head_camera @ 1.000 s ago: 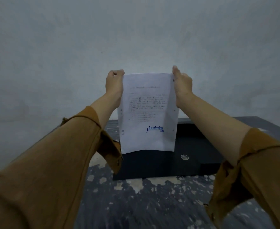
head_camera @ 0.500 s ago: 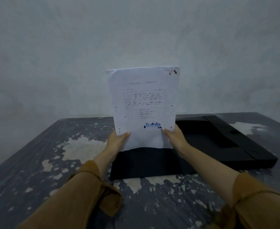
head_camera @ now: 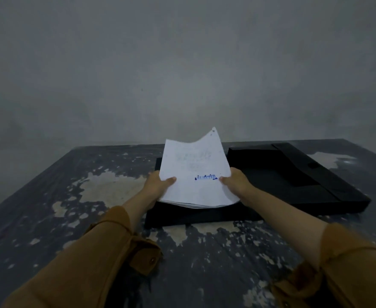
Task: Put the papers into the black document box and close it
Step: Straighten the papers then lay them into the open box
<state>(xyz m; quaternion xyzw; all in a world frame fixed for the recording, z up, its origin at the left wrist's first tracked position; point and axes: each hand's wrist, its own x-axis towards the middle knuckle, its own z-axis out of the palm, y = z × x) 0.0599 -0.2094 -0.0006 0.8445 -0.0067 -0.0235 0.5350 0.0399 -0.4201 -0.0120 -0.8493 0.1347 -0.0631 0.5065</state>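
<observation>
A stack of white papers point(head_camera: 193, 172) with a blue stamp near its lower right is held low over the black document box point(head_camera: 204, 216). My left hand point(head_camera: 158, 185) grips the stack's lower left edge and my right hand point(head_camera: 235, 184) grips its lower right edge. The sheets lean back and their near edge rests in the left half of the box. The box lies open on the table, its lid point(head_camera: 293, 174) spread flat to the right with a flap on top.
The table point(head_camera: 93, 196) is dark with worn, pale patches. A bare grey wall point(head_camera: 182, 74) rises straight behind it. My brown sleeves fill the lower corners of the view.
The papers were held up high and upright before. Both hands shifted to the bottom edge and lowered the stack, tilting it back into the open box.
</observation>
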